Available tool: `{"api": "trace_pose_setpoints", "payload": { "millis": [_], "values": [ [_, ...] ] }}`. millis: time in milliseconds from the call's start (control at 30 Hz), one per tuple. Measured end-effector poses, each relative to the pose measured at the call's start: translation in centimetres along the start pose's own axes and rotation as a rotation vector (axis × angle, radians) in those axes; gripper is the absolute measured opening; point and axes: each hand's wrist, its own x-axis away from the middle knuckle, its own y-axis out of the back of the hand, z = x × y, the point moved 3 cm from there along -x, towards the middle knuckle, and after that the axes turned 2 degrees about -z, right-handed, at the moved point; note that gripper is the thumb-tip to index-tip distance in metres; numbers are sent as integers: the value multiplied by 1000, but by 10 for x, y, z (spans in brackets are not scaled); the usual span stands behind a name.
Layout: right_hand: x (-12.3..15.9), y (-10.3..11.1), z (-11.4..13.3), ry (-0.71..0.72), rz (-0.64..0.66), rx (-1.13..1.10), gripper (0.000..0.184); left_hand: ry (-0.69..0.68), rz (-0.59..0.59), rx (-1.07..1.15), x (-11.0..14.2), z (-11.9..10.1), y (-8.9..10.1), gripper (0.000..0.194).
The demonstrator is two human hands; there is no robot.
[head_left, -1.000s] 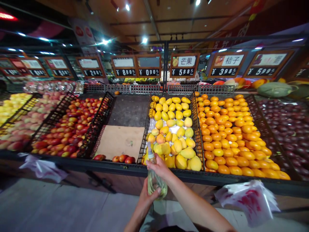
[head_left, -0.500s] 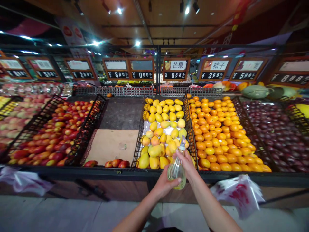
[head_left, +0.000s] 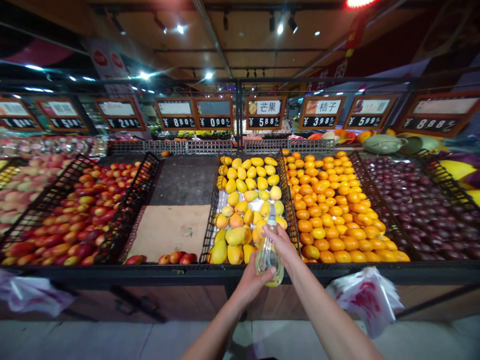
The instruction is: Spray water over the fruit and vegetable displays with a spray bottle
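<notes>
I hold a clear plastic spray bottle upright in front of a fruit stand. My left hand cups the bottle's base from below, fingers wrapped round it. My right hand grips the bottle's neck just under its white nozzle. The bottle sits over the front edge of a black wire crate of yellow mangoes.
Oranges fill the crate to the right, dark plums beyond them. Red apples lie to the left, past a bare section with cardboard. Price signs hang behind. Plastic bags hang off the stand's front rail.
The view swung right and the bottle moved from the mango crate's left front corner toward its right front. Both hands kept their hold on it.
</notes>
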Motion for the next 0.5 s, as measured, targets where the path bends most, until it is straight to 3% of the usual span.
{"api": "trace_pose_setpoints", "payload": {
  "millis": [200,300,400,500],
  "values": [
    [-8,-78,-2,67,293,0,46,-33,-294,18,15,-10,48,95],
    [-10,-109,-6,75,399,8,48,-36,-387,51,20,-11,68,100],
    [-8,-126,-7,101,458,8,49,-46,-436,39,23,-11,84,105],
    [-7,-128,-3,80,447,-15,51,-44,-429,17,20,-12,92,106]
  ]
}}
